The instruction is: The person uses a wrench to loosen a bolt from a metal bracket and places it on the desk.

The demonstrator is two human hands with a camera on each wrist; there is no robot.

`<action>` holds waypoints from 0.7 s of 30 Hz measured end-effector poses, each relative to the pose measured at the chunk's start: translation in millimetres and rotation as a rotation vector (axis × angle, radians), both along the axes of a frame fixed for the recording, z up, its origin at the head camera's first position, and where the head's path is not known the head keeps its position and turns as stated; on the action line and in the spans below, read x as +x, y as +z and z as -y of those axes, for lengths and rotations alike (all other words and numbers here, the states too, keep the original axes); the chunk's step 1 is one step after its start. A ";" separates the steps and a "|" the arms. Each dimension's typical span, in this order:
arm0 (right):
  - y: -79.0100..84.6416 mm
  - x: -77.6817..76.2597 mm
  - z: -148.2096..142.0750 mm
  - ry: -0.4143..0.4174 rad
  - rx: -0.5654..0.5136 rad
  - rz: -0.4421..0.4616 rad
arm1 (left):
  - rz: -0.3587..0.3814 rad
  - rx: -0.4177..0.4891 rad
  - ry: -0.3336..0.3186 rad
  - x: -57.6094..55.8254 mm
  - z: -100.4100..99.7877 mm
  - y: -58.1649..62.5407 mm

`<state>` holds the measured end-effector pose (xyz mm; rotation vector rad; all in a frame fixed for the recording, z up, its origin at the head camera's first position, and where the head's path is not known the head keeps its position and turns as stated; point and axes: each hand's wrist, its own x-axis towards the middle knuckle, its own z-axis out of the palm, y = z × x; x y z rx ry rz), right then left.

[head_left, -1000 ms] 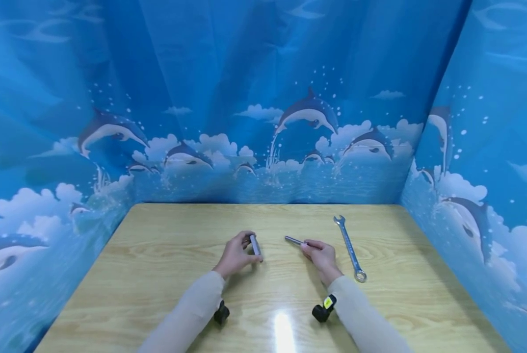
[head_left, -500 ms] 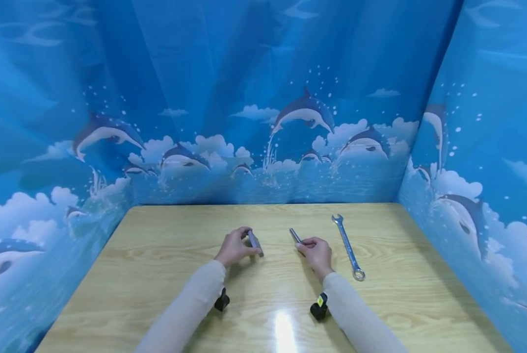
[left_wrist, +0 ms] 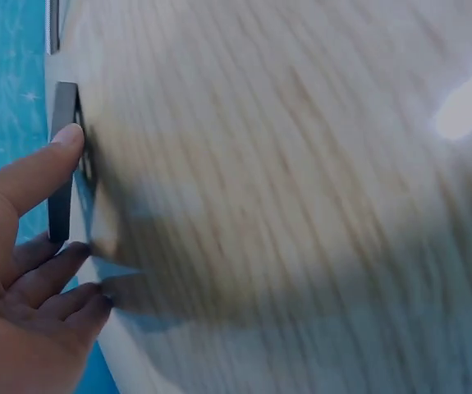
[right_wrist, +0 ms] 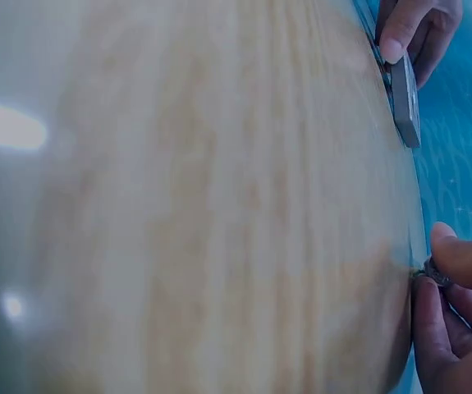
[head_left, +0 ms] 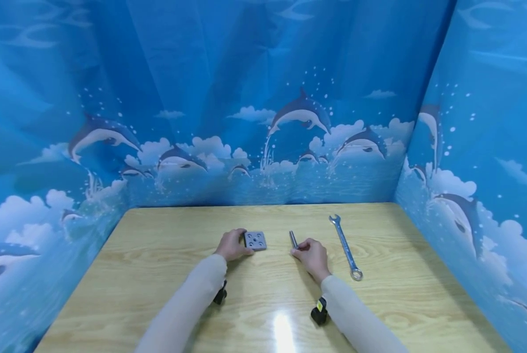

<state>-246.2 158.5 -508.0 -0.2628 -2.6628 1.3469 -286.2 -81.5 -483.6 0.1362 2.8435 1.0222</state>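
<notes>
A square grey metal plate with several round holes has its holed face upward, near the table's middle. My left hand grips its left side between thumb and fingers. The left wrist view has the plate edge-on, with a shadow or reflection beside it on the table. To the right, my right hand pinches the near end of a short metal rod, which points away from me. In the right wrist view only the rod's gripped end shows between thumb and fingers. Whether the plate touches the table I cannot tell.
A combination wrench lies on the wooden table, right of my right hand, its open jaw toward the far edge. A blue dolphin-print curtain borders the table at the back and both sides. Glare spots the front.
My left hand has turned the plate from edge-on to holed face up. My right hand has swung the rod's far end from pointing left to pointing away. The wrench lies as before.
</notes>
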 end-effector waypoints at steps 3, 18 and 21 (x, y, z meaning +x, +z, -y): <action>1.4 0.6 1.6 -0.006 0.019 -0.011 | 0.006 -0.006 0.009 -4.5 -0.6 -4.6; 4.7 2.5 3.7 -0.004 -0.023 -0.028 | 0.045 0.048 -0.011 -8.2 4.3 -11.8; 4.9 4.5 2.9 0.008 -0.038 -0.022 | 0.055 0.056 -0.008 -6.3 4.5 -11.7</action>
